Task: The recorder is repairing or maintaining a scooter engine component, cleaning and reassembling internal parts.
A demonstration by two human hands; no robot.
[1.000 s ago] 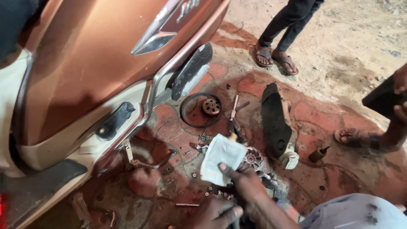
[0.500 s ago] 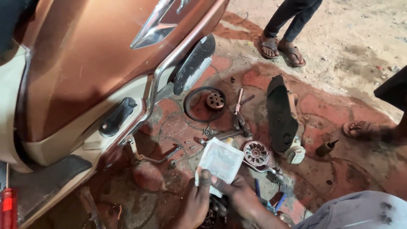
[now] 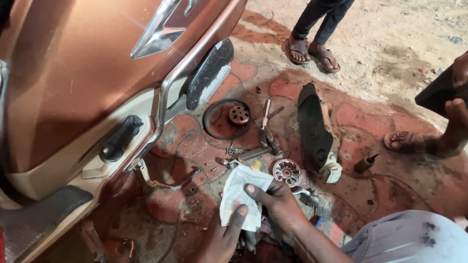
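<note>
Both hands hold a small white plastic packet (image 3: 240,197) low over the paved floor (image 3: 204,146), beside the brown scooter (image 3: 87,83). The left hand (image 3: 222,238) has its grip clamped on the packet's lower edge; the right hand (image 3: 278,207) pinches its upper side. A finned metal wheel (image 3: 286,172) lies just beside them, a drive belt (image 3: 225,118) farther off.

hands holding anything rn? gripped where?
Yes. Both hold a white plastic packet: the left hand pinches its lower edge with the thumb on top, and the right hand grips its right side, with fingertips on the upper part.
</note>
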